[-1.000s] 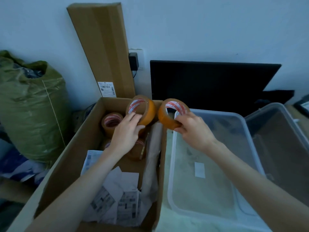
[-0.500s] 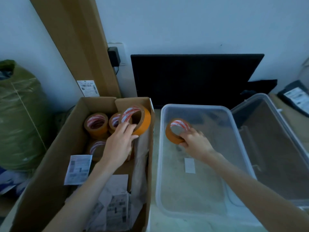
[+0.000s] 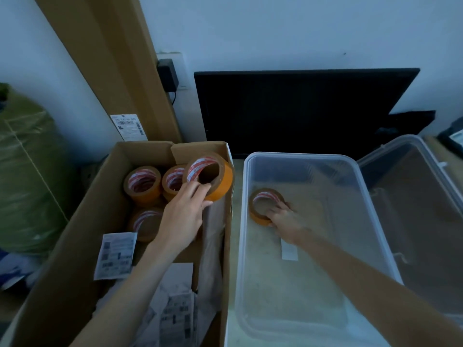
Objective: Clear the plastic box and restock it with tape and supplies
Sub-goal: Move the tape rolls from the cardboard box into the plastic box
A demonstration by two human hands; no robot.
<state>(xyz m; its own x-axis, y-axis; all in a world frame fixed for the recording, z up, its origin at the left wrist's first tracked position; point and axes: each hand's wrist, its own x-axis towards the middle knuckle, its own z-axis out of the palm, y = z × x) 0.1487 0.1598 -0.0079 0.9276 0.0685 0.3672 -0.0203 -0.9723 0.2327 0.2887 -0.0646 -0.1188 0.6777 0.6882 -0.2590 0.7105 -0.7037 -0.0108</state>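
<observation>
White wall behind. Left hand (image 3: 184, 216) is gripping tape roll (image 3: 209, 175) over cardboard box (image 3: 75, 246); right hand (image 3: 285, 221) fingers are curling on second roll (image 3: 258, 206) inside plastic box (image 3: 300, 156). Rolls likely stiff, light; core hole is offering best hold.

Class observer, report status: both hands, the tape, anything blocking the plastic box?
Left hand grips raised tape roll over cardboard box. Right hand sets second roll on plastic box floor. Nothing blocking.
</observation>
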